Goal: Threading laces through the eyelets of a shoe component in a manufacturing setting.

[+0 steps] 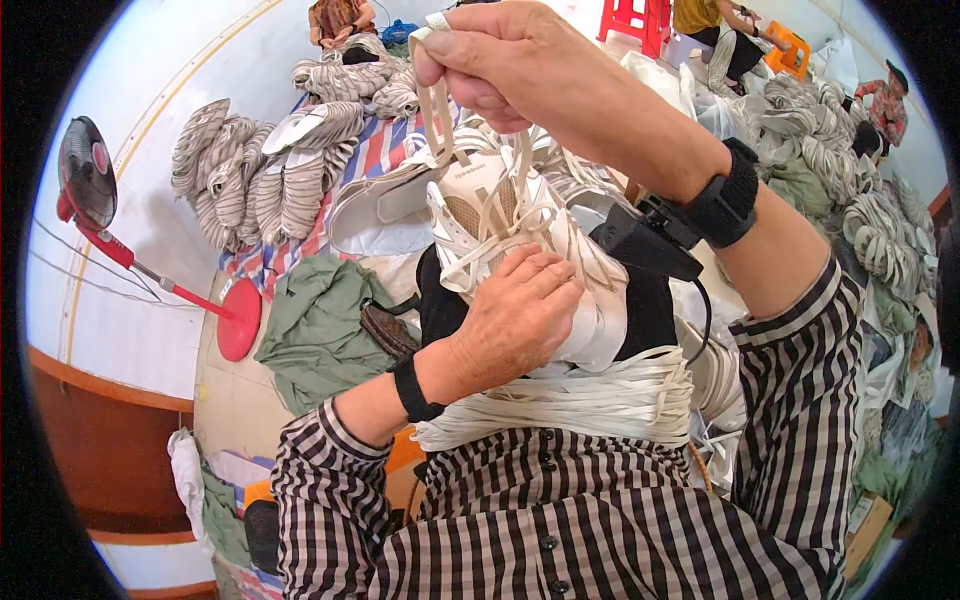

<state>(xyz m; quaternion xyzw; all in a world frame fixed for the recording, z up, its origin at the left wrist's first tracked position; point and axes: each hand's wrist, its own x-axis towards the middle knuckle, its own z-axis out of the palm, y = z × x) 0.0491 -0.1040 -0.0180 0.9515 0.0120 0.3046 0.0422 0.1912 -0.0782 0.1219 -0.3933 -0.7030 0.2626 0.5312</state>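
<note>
A white and beige sneaker (480,195) lies on my lap over a black cloth, its tongue pointing away from me. Raised above its far end, my right hand (500,60) pinches a cream shoelace (432,110), which hangs down in a loop to the shoe. My left hand (520,310) is closed on the near part of the sneaker, over the lacing; what its fingertips grip is partly hidden. Across my lap, close to my body, lies a thick bundle of cream shoelaces (560,405).
Piled soles or shoe parts (235,175) lie on a striped sheet at the far left. A red standing fan (237,318) and a green cloth (325,320) are left of me. Beyond are red (637,22) and orange stools (788,52), with people seated nearby.
</note>
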